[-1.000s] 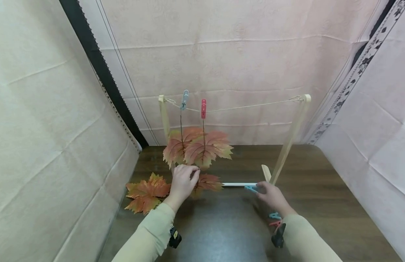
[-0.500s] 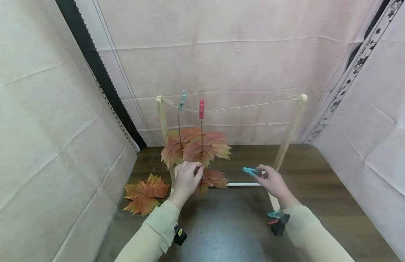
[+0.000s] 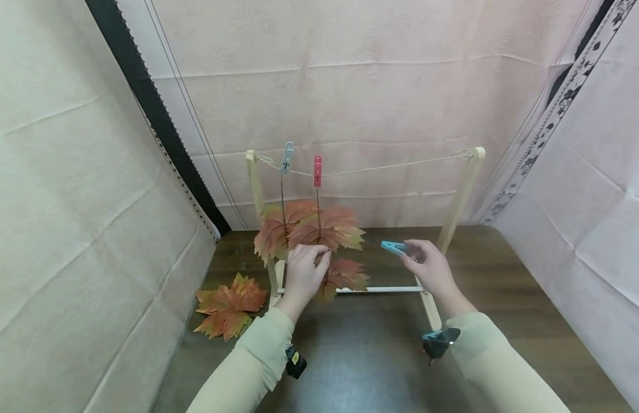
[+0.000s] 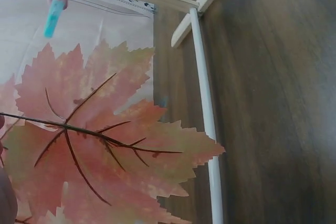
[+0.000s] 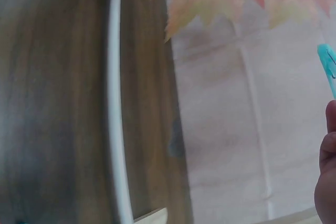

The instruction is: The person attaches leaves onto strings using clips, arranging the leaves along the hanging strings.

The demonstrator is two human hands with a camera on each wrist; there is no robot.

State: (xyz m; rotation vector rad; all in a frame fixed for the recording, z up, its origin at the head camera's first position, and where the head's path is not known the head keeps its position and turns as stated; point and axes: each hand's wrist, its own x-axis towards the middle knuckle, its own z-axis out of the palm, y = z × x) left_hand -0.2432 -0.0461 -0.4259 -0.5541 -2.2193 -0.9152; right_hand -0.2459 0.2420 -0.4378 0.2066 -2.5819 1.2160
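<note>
My left hand (image 3: 306,272) pinches the stem of a reddish maple leaf (image 3: 345,276), which hangs below the fingers; its dark veins show large in the left wrist view. My right hand (image 3: 428,269) pinches a light-blue clothespin (image 3: 393,247) by one end, held in the air right of the leaves. Two more maple leaves (image 3: 330,228) hang by their stems from a thin string (image 3: 392,167). One is held by a blue clothespin (image 3: 287,158), the other by a red clothespin (image 3: 317,171). An orange maple leaf (image 3: 232,306) lies on the table at the left.
The string is tied between two pale wooden posts (image 3: 461,198) of a frame, joined low down by a white rod (image 3: 392,289). Another blue clothespin (image 3: 432,334) lies by the frame's right foot, partly behind the wrist camera. Cloth walls (image 3: 376,109) surround the brown table (image 3: 361,355).
My right hand has lifted the blue clothespin from near the white rod, up and slightly left. My left hand has moved right and up with the leaf, away from the orange one.
</note>
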